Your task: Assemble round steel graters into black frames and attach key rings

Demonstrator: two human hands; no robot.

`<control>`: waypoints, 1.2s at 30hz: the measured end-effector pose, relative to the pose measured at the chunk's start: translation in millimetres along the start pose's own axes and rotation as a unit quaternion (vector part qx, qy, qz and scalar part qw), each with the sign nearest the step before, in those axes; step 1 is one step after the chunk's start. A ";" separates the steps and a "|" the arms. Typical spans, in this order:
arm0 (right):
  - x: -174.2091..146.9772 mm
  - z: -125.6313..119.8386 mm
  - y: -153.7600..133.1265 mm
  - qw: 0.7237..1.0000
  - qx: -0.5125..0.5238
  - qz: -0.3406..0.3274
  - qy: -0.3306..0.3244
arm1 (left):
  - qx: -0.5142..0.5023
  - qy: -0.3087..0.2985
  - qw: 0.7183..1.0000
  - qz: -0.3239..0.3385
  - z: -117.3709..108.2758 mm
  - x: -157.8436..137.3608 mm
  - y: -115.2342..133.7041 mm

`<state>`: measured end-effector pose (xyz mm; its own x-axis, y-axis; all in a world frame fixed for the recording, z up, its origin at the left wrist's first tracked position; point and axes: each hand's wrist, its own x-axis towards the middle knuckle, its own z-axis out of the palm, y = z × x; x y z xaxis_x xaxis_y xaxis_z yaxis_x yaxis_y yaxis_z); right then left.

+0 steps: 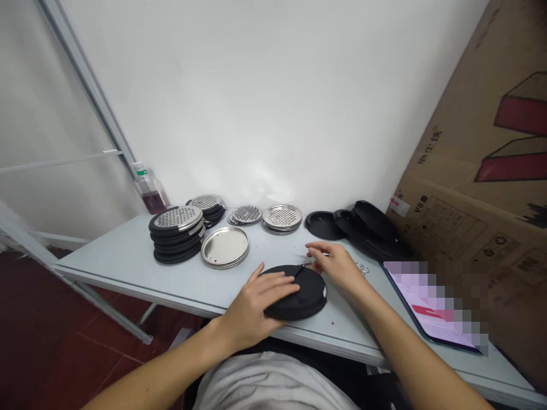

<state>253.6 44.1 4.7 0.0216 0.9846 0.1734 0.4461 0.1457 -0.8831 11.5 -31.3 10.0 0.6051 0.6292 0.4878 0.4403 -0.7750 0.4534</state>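
Black round piece sits by the surface's front edge, gripped on its left by the left hand, likely steadying it for the right hand at its far rim; whether that one pinches anything, one cannot tell.

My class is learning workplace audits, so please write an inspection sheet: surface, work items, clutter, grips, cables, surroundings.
Surface: pale grey tabletop, with a dark speck near its front edge.
Work items: thick round black item towards the front; perforated silver metal discs with black rims stacked at left; plain silver metal discs beside them; round perforated silver metal trays at the back; round black pieces at right.
Clutter: small silver rings; clear bottle with dark red liquid; dark-edged flat object, partly pixelated.
Grips: left grip holds the thick item's left side; right grip is at its far edge, hold unclear.
Cables: nothing seen.
Surroundings: white wall behind; brown cardboard box with red print at right.
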 end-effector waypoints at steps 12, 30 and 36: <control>-8.2 -1.5 -14.0 0.992 0.108 -0.026 -0.053 | -0.493 0.247 0.772 -0.316 15.2 49.2 -35.2; -10.4 3.1 -6.8 0.998 -0.029 0.030 -0.045 | -0.239 0.152 0.911 -0.299 12.4 31.6 -36.3; -8.0 7.3 -7.8 0.988 -0.130 -0.052 -0.071 | -0.053 -0.025 0.969 -0.239 0.6 18.8 -36.1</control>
<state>243.5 35.8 7.1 -0.1549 0.9718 0.1780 0.6541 0.2359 -0.7187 7.3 8.5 2.3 0.3805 0.9094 0.1681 0.6093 -0.3832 0.6941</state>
